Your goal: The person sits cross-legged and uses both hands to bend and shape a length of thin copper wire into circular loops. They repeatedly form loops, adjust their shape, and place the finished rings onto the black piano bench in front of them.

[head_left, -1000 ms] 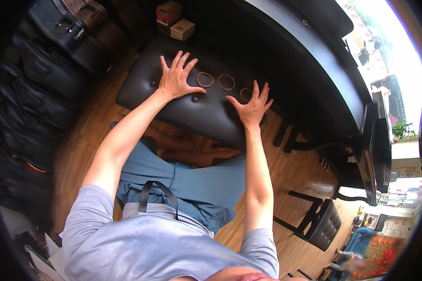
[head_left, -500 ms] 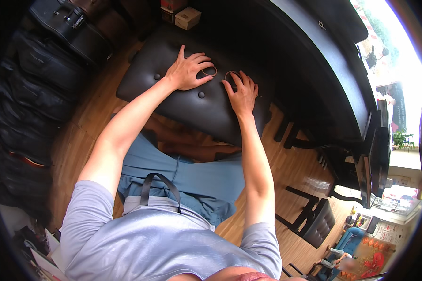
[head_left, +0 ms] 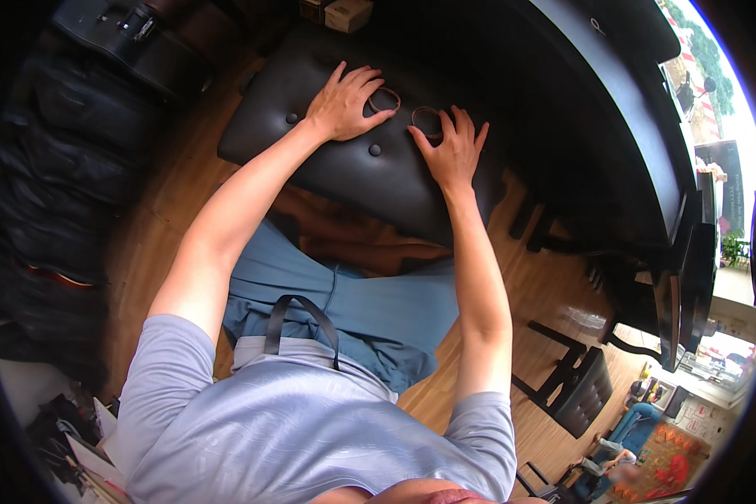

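Two thin brownish loops lie side by side on the black padded bench seat [head_left: 265,126]. My left hand [head_left: 340,107] rests on the seat with fingers spread, and the left loop [head_left: 397,102] sits between its thumb and fingers, close to the fingertips. To the right, my right hand [head_left: 452,155] also has its fingers apart. The right loop [head_left: 413,120] lies by its thumb and index finger, partly behind the fingertips. Whether the fingers press on either loop is too fine to make out.
A black upright piano [head_left: 626,160] curves along the right. Small boxes [head_left: 348,15] stand beyond the bench. Black cases [head_left: 46,176] line the left side. Another tufted bench [head_left: 581,393] stands on the wooden floor [head_left: 147,252]. A person [head_left: 617,462] is far off at lower right.
The whole view has shifted a little, moving the bench up and right in the picture. My right hand's fingers are spread wider, and that hand sits slightly farther right of its loop.
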`<state>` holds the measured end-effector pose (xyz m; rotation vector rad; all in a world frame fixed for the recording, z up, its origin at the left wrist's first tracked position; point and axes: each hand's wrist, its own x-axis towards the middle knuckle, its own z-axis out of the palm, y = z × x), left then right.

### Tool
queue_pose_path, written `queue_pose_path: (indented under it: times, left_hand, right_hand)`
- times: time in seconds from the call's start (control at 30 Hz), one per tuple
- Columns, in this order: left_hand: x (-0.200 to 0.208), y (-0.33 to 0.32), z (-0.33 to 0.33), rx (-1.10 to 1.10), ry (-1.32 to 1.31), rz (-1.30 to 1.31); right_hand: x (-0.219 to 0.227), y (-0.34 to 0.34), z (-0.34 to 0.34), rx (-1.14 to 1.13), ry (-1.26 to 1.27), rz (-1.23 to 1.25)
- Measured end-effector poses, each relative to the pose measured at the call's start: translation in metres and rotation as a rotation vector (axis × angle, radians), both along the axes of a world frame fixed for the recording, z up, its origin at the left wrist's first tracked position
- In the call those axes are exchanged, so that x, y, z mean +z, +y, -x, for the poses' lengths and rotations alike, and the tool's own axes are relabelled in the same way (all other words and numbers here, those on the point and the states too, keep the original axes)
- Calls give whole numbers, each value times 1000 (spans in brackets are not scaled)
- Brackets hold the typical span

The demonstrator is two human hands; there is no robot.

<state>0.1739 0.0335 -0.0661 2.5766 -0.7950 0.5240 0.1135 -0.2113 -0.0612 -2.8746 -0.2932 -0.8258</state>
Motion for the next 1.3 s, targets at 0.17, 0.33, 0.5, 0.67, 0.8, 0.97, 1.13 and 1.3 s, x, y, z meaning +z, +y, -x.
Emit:
queue_pose_path:
  times: [0.17, 0.33, 0.5, 0.67, 0.8, 0.97, 1.13, 1.3]
  left_hand:
    - [3, 1, 4, -16, 40, -36]
    - [5, -3, 3, -11, 7, -43]
    - [9, 3, 4, 112, -29, -16]
    - [-11, 41, -15, 34, 18, -7]
    - [-15, 51, -20, 23, 48, 23]
    - [-3, 40, -7, 130, 6, 39]
    - [11, 2, -5, 19, -127, 23]
    - [-3, -12, -2, 69, -28, -38]
  right_hand:
    - [5, 3, -1, 41, 34, 17]
    - [4, 1, -1, 7, 4, 77]
    - [15, 0, 13, -134, -69, 10]
    - [-13, -25, 18, -335, 50, -9]
    - [-23, -38, 19, -253, 97, -151]
    - [-11, -23, 23, -203, 71, -189]
    - [-19, -25, 15, -246, 118, -183]
    - [-12, -22, 19, -204, 139, -172]
